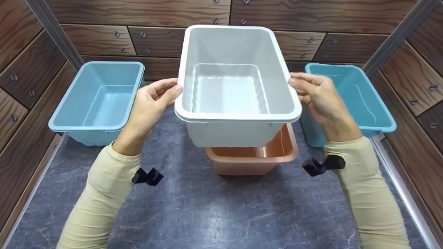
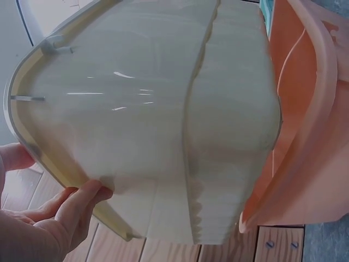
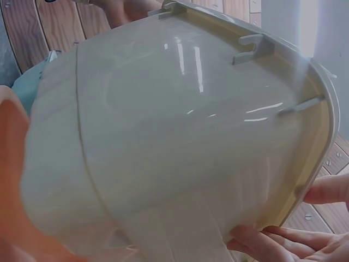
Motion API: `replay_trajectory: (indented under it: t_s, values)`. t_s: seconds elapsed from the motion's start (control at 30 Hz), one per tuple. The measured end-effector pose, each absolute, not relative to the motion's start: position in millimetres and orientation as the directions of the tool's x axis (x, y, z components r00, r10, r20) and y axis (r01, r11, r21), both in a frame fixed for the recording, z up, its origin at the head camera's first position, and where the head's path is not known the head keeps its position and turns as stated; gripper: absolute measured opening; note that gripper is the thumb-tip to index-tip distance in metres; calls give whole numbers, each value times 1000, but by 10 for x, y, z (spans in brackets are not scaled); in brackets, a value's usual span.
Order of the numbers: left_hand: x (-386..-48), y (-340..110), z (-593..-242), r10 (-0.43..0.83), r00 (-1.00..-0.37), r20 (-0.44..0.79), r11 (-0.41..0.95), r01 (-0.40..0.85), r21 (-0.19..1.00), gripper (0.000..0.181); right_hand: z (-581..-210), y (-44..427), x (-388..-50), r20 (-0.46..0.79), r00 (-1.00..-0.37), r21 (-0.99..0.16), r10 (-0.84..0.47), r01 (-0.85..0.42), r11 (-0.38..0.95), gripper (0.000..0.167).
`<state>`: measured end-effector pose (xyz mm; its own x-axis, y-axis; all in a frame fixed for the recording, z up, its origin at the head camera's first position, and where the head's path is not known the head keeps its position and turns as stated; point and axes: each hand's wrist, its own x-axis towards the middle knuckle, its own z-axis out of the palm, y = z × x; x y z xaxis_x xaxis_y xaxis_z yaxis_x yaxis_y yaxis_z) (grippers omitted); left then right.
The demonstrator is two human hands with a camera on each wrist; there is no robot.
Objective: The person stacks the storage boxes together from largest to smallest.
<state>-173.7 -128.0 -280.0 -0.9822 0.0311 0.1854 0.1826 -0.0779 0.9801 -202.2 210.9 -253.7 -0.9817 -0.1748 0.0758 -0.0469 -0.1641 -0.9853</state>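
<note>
A pale grey-white plastic bin (image 1: 228, 133) is held up over an orange-pink bin (image 1: 245, 166) that stands on the table. My left hand (image 1: 148, 100) pinches the left rim of the white bin, thumb on top and fingers beneath. On the opposite rim, my right hand (image 1: 318, 93) grips in the same way. From the left wrist view, the fingers (image 2: 82, 207) press the underside of the rim. The right wrist view shows the white bin's side (image 3: 163, 136) and its base near the orange-pink bin's opening. Much of the orange-pink bin is hidden behind the white one.
A light blue bin (image 1: 97, 129) stands at the left of the dark marbled table (image 1: 193, 211). At the right, behind my right forearm, is a teal bin (image 1: 377, 129). Wood-patterned walls (image 1: 155, 14) enclose the back and both sides, with metal posts in the corners.
</note>
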Motion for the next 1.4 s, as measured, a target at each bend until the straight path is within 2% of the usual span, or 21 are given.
replay_trajectory:
  t_s: [1.4]
  values:
    - [-1808, -1054, -2878, 83, -981, 175, -54, 171, 984, 36, -2599, 2360, -2031, 75, -986, -980, -148, -45, -193, 18]
